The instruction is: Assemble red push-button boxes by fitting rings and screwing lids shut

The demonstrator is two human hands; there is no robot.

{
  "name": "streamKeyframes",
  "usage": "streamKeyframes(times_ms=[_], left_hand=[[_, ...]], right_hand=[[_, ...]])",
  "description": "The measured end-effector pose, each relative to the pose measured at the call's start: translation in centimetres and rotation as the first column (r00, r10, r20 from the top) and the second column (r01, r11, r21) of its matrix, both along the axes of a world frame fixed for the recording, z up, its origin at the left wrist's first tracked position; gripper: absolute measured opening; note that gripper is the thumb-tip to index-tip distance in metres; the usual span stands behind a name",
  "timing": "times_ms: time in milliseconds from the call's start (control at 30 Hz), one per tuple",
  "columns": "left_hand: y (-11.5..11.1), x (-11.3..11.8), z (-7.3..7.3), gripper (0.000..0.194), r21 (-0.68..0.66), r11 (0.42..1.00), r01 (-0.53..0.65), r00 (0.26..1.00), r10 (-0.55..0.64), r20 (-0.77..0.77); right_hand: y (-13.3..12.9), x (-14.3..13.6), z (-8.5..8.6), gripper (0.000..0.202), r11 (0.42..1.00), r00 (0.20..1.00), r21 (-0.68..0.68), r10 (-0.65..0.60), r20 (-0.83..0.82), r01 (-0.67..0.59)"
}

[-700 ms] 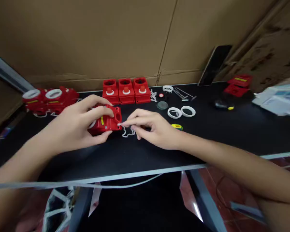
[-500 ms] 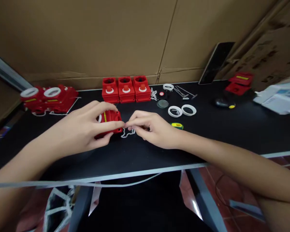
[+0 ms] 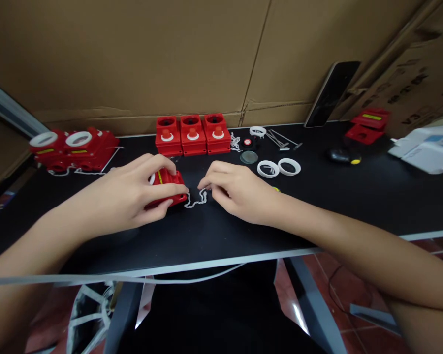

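Observation:
My left hand (image 3: pixel 133 194) is wrapped over a red housing (image 3: pixel 165 178) with a yellow label, lying on the black table. From the housing's right side a thin white cord (image 3: pixel 196 203) runs in loose curves across the tabletop. My right hand (image 3: pixel 239 191) pinches the far end of this cord between thumb and fingers, a short way right of the housing. A bit of a yellow tool (image 3: pixel 276 189) shows behind my right wrist.
Three red housings (image 3: pixel 192 140) stand at the back, two more (image 3: pixel 79 147) at the left. White rings (image 3: pixel 289 167), a round disc (image 3: pixel 248 157), metal rods, a black-and-yellow object (image 3: pixel 341 156) and a leaning phone (image 3: pixel 330 96) are to the right. A cable crosses the table's front.
My right hand has moved a little right, away from my left fingertips, drawing the cord's end with it. More of the cord shows. My left hand stays on the red housing.

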State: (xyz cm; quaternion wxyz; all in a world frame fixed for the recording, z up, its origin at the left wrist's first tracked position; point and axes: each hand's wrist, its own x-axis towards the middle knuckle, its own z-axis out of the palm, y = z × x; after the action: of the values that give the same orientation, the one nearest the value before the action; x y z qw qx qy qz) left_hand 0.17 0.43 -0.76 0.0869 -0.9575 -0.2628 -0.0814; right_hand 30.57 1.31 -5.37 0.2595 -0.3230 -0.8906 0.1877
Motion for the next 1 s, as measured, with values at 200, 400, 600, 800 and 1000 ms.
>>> streamKeyframes(times_ms=[200, 400, 600, 800, 1000], left_hand=[[-0.2, 0.3, -0.1, 0.038, 0.000, 1.000, -0.004, 0.999, 0.004, -0.043], [-0.3, 0.9, -0.6, 0.031, 0.036, 0.999, 0.029, 0.999, -0.027, -0.039], [-0.1, 1.0, -1.2, 0.038, -0.044, 0.999, 0.003, 0.998, -0.006, -0.059], [-0.2, 0.7, -1.4, 0.031, -0.019, 1.000, 0.011, 0.993, -0.013, -0.114], [-0.8, 1.2, -0.6, 0.021, 0.006, 1.000, 0.029, 0.978, -0.027, -0.208]], right_hand=[[-0.6, -0.6, 0.9, 0.036, 0.987, 0.892, 0.148, -0.123, 0.436, 0.064], [-0.1, -0.8, 0.6, 0.035, 0.981, 0.883, 0.188, -0.120, 0.454, 0.036], [-0.1, -0.7, 0.3, 0.036, 0.981, 0.893, 0.193, -0.110, 0.436, 0.026], [-0.1, -0.8, 0.0, 0.034, 0.980, 0.907, 0.200, -0.090, 0.411, 0.007], [-0.3, -0.9, 0.6, 0.034, 0.986, 0.890, 0.166, -0.098, 0.445, 0.025]])
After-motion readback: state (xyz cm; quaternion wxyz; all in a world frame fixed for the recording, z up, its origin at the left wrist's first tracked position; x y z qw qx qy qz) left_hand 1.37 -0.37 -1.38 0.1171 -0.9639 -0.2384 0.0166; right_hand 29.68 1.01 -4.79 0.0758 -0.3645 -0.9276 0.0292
